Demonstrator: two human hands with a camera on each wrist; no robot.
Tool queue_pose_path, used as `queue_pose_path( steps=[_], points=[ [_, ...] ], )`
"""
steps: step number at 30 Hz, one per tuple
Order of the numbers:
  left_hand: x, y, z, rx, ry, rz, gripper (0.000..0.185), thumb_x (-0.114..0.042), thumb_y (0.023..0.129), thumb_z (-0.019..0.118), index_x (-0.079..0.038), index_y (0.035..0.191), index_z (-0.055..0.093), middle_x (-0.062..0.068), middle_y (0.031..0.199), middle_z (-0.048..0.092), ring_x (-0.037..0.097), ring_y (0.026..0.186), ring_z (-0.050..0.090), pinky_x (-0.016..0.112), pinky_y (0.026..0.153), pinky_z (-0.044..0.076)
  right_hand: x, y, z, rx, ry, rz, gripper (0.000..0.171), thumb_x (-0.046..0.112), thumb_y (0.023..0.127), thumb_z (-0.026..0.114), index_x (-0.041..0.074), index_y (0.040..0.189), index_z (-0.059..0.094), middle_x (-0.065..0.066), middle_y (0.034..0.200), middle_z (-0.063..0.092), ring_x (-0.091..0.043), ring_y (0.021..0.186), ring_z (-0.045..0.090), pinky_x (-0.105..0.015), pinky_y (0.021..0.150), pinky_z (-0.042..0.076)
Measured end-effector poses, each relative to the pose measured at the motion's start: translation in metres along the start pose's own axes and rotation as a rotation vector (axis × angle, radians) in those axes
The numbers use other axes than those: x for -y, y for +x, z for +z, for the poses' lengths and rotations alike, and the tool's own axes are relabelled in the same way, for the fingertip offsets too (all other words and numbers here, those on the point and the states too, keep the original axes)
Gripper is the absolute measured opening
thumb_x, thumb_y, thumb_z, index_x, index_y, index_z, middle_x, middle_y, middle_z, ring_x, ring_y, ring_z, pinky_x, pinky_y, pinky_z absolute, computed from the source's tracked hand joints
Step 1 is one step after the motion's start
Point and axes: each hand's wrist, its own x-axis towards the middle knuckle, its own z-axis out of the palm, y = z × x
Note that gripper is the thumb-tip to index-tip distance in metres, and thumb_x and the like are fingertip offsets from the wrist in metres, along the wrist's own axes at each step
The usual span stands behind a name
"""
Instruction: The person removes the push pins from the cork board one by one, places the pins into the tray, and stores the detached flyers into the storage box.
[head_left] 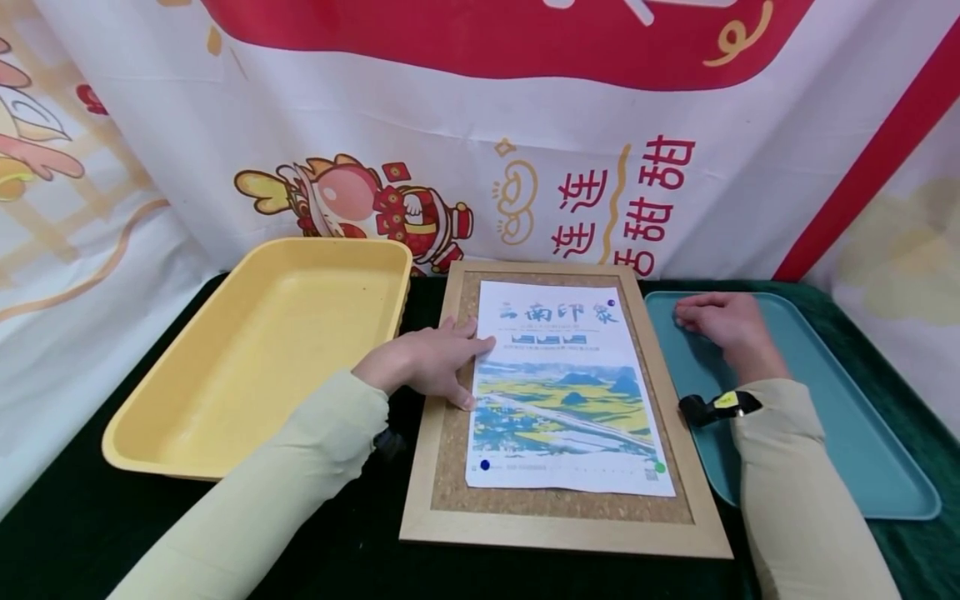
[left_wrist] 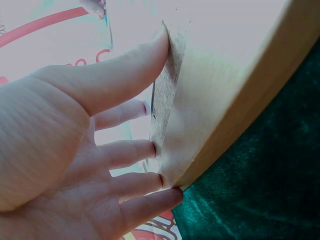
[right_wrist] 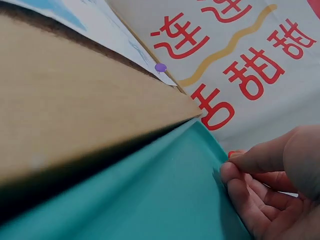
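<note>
A cork board in a pale wooden frame [head_left: 566,531] lies on the table with a printed landscape poster [head_left: 558,433] on it. Thumbtacks show on three poster corners: purple [head_left: 611,303] at upper right, blue [head_left: 485,465] at lower left, green [head_left: 660,467] at lower right. My left hand [head_left: 437,360] rests at the board's left side, fingers extended, fingertips at the poster's left edge. Over the far left part of the blue-green tray [head_left: 847,433], my right hand [head_left: 723,323] pinches a small red thumbtack [right_wrist: 231,154] between thumb and forefinger.
A deep yellow tray [head_left: 270,358] stands left of the board. Dark green cloth [head_left: 330,550] covers the table. Behind hangs a white printed curtain [head_left: 315,108] with red lettering, close against the far ends of the trays and board.
</note>
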Motion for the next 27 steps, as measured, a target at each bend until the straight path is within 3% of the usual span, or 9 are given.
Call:
queue_pose_path(
  steps=[8,15,27],
  points=[
    [0.0002,-0.0016,-0.0002,-0.005,-0.001,0.0,0.092,-0.041,0.099,0.074,-0.025,0.172,0.02,0.011,0.181,-0.002,0.041,0.167,-0.005,0.06,0.134,0.011,0.0001,0.0036,0.0032,-0.011,0.004,0.033,0.044,0.03,0.112,0.053,0.005,0.148,0.061,-0.017,0.144,0.061,-0.024,0.114,0.061,-0.032,0.097,0.048],
    [-0.0007,-0.0016,-0.0003,-0.005,0.001,-0.002,0.092,-0.041,0.1,0.074,-0.025,0.172,0.02,0.011,0.181,-0.002,0.041,0.167,-0.006,0.061,0.134,0.011,0.0007,0.0042,0.0051,-0.022,0.019,0.067,0.043,0.027,0.113,0.053,0.006,0.15,0.06,-0.017,0.147,0.06,-0.025,0.117,0.06,-0.049,0.116,0.044],
    [-0.001,-0.0006,-0.001,0.005,-0.007,0.0,0.092,-0.041,0.1,0.074,-0.025,0.172,0.019,0.011,0.181,-0.003,0.041,0.167,-0.006,0.061,0.134,0.01,0.0006,0.0093,0.0037,-0.008,0.037,0.112,0.044,0.029,0.112,0.055,0.007,0.15,0.06,-0.014,0.142,0.062,-0.023,0.114,0.062,-0.051,0.12,0.043]
  ],
)
